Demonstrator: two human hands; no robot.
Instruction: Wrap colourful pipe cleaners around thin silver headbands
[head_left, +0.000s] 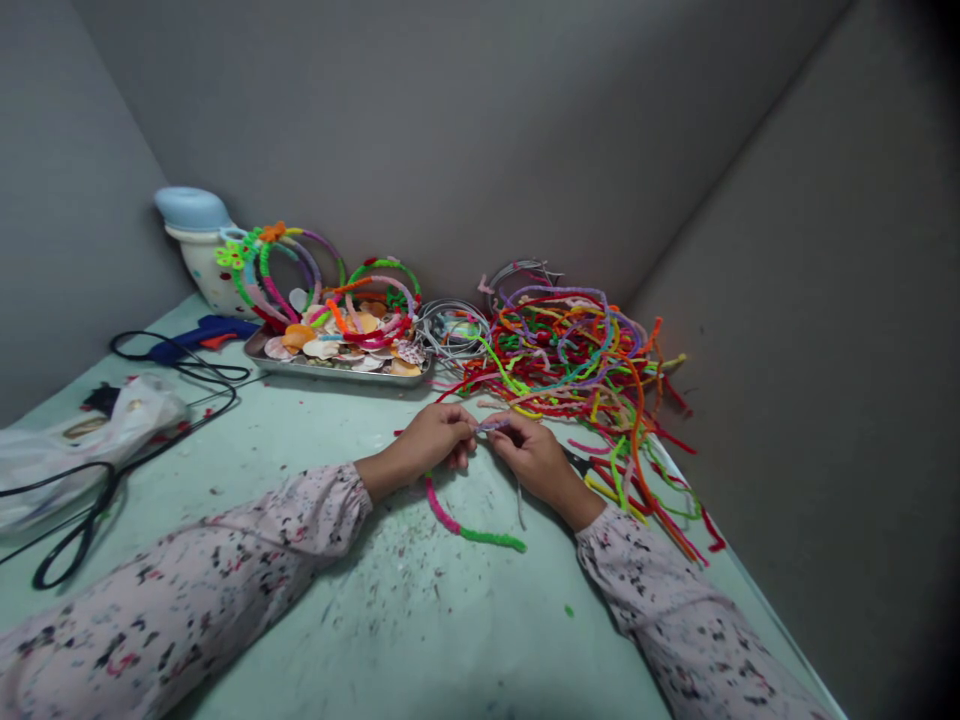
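Note:
Near the middle of the table, my left hand [442,437] and my right hand [534,455] almost meet, each pinching a light purple fuzzy strip [493,427]. A thin grey wire [520,503] hangs below my right hand. Below my left hand, a pink and green fuzzy strip [465,533] curves toward the right; its upper end is hidden behind that hand. A large tangle of coloured pipe cleaners [570,340] lies beyond my right hand.
A metal tray [337,372] holds shells and fuzzy rings. Wire coils [452,328] sit beside it. Further left are a lidded cup [206,265], a blue tool [199,335], a black cable [112,480] and a plastic bag [127,425]. Dark-handled scissors [576,462] lie right of my right hand.

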